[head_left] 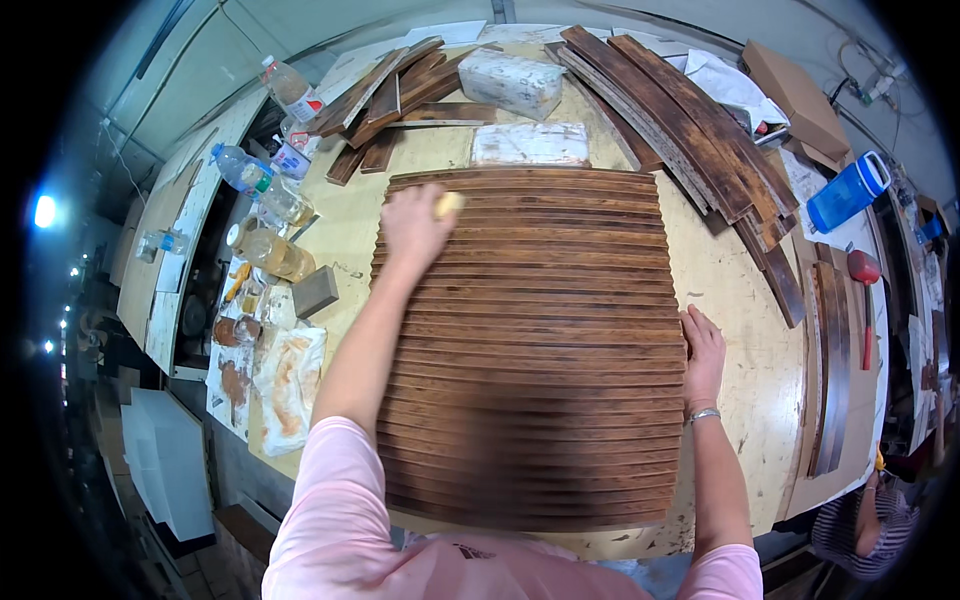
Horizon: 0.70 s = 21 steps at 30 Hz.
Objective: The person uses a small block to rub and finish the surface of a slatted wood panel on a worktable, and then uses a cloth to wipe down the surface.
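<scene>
A wide dark-brown wooden panel point(530, 330), ridged with side-to-side slats, lies flat on the worktable in front of me. At its far left corner my left hand point(415, 225) is closed on a small pale-yellow sponge-like pad point(449, 205), against the slats. My palm and fingers hide part of the pad. Along the panel's right edge rests my right hand point(704, 350), fingers stretched out and touching the edge, with nothing seen in it. A dark blur covers the panel's near middle.
Stained boards are stacked at the far left point(400, 95) and far right point(690, 130). Two pale wrapped blocks point(510, 85) stand beyond the panel. Bottles point(270, 253), a grey block point(315, 291) and a stained cloth point(293, 390) line the left. A blue jug point(848, 192) and red mallet point(863, 268) sit right; another person point(865, 525) is lower right.
</scene>
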Each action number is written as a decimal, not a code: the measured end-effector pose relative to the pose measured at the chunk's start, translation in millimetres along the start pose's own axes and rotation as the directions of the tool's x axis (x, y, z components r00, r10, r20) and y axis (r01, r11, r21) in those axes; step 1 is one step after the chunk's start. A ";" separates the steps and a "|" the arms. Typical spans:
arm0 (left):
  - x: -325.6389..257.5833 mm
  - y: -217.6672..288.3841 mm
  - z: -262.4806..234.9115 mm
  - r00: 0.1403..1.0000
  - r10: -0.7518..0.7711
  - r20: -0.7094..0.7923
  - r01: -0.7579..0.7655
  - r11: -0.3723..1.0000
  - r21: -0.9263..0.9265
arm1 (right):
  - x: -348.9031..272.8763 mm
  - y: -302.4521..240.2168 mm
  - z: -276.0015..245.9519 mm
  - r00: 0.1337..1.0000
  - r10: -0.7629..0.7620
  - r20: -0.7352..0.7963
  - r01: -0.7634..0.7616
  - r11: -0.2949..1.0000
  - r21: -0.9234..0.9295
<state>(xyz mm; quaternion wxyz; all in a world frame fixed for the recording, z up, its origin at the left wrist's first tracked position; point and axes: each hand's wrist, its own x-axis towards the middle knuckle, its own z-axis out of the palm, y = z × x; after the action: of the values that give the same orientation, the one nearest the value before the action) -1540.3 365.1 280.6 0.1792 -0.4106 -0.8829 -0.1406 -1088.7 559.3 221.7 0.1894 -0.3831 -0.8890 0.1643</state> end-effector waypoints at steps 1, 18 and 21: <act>-5.9 -34.7 -0.4 0.993 -0.117 0.016 0.117 0.993 -0.011 | 0.7 -2.2 1.1 1.000 -0.006 0.003 0.006 1.000 0.001; 18.4 129.5 -4.0 1.000 -0.026 -0.005 0.025 0.992 -0.123 | -13.8 39.4 9.3 0.989 -0.043 -0.139 0.043 0.999 -0.004; 12.8 152.4 10.3 0.997 0.036 -0.062 -0.051 0.965 -0.256 | 1.1 10.0 13.1 0.996 0.070 -0.058 -0.066 0.996 0.066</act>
<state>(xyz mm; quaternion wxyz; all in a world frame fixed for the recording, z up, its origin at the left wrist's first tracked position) -1431.9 472.7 292.3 0.1523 -0.4456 -0.8425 -0.2615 -1089.2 564.7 206.1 0.2226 -0.4116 -0.8636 0.1875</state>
